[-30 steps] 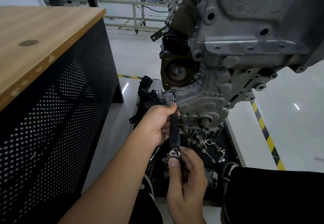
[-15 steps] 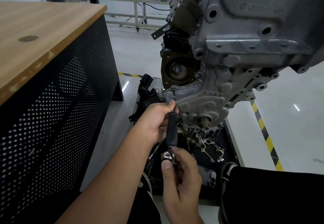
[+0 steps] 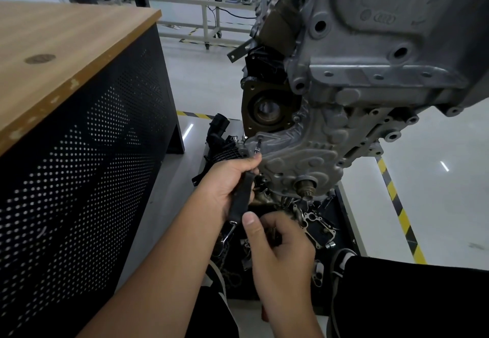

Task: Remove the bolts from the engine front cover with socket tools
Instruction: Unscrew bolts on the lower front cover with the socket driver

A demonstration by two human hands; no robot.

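Head view: engine front cover hangs on the engine, low centre, above a black tray of loose parts. Left hand has its fingers wrapped round the black-handled socket driver, whose shaft runs up to a bolt at the cover's upper-left edge. Right hand sits just below the handle's butt, fingers curled, thumb up beside the metal end; can't tell if it's holding anything. Step in hand: backing this bolt out. Next move likely needs the bit kept square in the head while the handle turns, then catching the bolt. Wood-topped worktop at left.
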